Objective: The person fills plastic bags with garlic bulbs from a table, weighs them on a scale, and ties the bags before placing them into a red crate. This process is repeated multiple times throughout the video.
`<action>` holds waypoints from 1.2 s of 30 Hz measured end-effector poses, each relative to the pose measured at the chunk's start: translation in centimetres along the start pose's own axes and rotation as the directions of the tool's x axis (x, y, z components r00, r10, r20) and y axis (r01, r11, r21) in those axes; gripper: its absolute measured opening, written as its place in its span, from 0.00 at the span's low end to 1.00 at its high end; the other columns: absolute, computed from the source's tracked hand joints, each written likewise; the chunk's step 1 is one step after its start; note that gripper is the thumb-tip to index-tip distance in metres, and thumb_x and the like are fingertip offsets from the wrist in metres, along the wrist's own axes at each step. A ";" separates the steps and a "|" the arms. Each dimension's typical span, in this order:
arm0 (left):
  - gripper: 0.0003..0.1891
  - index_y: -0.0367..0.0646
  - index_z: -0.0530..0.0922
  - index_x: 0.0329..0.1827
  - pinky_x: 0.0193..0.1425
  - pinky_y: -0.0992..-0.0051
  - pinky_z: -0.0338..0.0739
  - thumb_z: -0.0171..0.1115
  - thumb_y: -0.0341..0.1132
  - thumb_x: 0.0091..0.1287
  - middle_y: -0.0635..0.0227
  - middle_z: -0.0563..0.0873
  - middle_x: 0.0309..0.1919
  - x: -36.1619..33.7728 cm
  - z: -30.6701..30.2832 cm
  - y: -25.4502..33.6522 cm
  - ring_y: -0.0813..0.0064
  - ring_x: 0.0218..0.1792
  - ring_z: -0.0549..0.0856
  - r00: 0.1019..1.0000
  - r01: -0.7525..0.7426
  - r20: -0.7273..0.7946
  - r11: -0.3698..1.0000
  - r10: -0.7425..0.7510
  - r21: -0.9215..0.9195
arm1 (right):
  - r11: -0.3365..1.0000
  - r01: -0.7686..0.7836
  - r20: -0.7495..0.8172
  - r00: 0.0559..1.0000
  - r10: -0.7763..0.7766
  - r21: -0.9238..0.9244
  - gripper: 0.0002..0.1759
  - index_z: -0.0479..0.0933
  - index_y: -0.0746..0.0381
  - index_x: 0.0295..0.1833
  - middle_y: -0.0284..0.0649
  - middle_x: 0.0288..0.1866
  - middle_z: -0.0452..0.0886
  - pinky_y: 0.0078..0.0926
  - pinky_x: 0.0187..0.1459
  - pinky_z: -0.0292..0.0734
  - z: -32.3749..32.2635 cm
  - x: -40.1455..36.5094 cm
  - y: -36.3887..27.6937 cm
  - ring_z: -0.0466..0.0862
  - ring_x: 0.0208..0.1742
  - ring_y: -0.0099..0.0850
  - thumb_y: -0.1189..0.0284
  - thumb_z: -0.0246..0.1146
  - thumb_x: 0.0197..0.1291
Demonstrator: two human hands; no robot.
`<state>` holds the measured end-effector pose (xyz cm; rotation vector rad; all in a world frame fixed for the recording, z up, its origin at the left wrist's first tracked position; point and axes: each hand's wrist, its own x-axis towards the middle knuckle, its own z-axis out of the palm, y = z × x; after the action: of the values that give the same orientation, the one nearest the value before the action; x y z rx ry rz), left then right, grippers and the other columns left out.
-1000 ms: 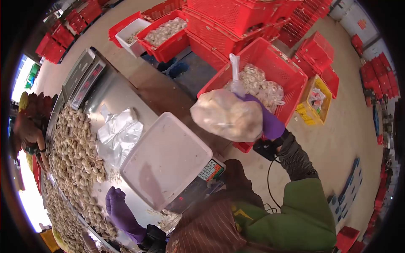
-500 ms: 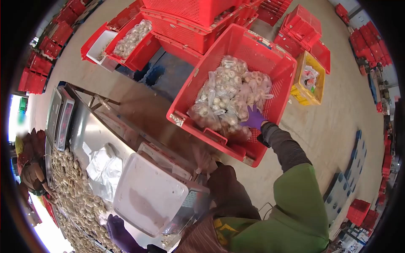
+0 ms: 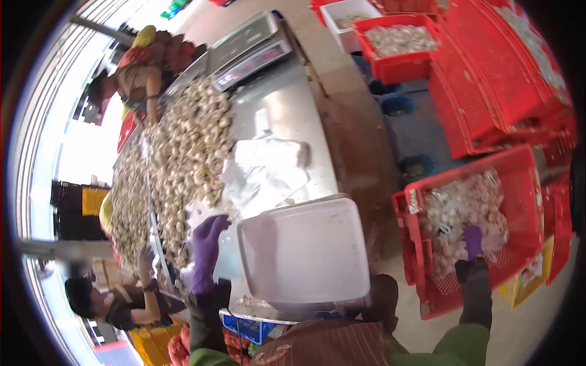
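Observation:
My left hand [image 3: 206,249], in a purple glove, is raised between the garlic heap [image 3: 189,140] and a pale tray [image 3: 305,253]. Its thumb stands apart from the fingers and nothing is in it. On the right, my right hand [image 3: 472,241], also gloved in purple, rests on clear bags of garlic [image 3: 461,204] inside a red crate [image 3: 519,174]. Its fingers look stretched out over the bags; their tips are small and hard to make out. White plastic bags [image 3: 265,165] lie on the metal table [image 3: 287,97] beyond the tray.
A scale [image 3: 253,52] stands at the table's far end. Across the table are one person [image 3: 137,85] at the far left and another person [image 3: 125,305] nearer. Red crates [image 3: 476,85] are stacked at the upper right, and a yellow crate [image 3: 525,283] stands behind the red one.
The view has swung left, bringing the table and both co-workers into fuller sight. My left hand has come up beside the tray. My right hand is still on the bags in the crate.

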<state>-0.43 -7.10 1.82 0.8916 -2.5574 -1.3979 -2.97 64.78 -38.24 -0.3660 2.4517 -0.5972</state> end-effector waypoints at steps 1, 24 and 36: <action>0.13 0.31 0.78 0.42 0.41 0.80 0.73 0.57 0.34 0.62 0.63 0.83 0.32 1.5 -0.1 -0.7 0.77 0.35 0.80 0.999 -0.015 0.041 1.000 0.015 0.016 | 0.969 -0.245 -0.447 0.865 0.230 0.025 0.18 0.71 0.63 0.52 0.47 0.41 0.78 0.33 0.39 0.74 -4.0 0.2 -3.2 0.79 0.39 0.38 0.64 0.49 0.63; 0.10 0.43 0.74 0.28 0.26 0.82 0.64 0.50 0.34 0.67 0.77 0.74 0.22 20.9 -11.1 -19.8 0.85 0.21 0.68 0.853 -0.244 -0.480 0.658 -0.204 -0.712 | 0.703 0.433 0.133 0.888 -0.440 -0.564 0.36 0.56 0.44 0.67 0.34 0.70 0.52 0.53 0.55 0.63 -8.2 30.2 -66.6 0.60 0.64 0.42 0.58 0.58 0.51; 0.10 0.39 0.75 0.38 0.23 0.86 0.64 0.49 0.35 0.68 0.80 0.77 0.26 -1.3 -10.6 -2.1 0.91 0.23 0.70 0.970 -0.218 -0.242 0.387 -0.012 -0.896 | 0.596 0.264 -0.013 0.908 -0.419 -0.758 0.32 0.62 0.55 0.63 0.47 0.68 0.55 0.61 0.62 0.44 -6.5 27.3 -69.9 0.54 0.68 0.47 0.53 0.53 0.54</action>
<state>5.23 -15.05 6.51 0.5567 -1.1957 -2.1228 -19.95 -3.75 -12.00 -1.1891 2.7321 0.3169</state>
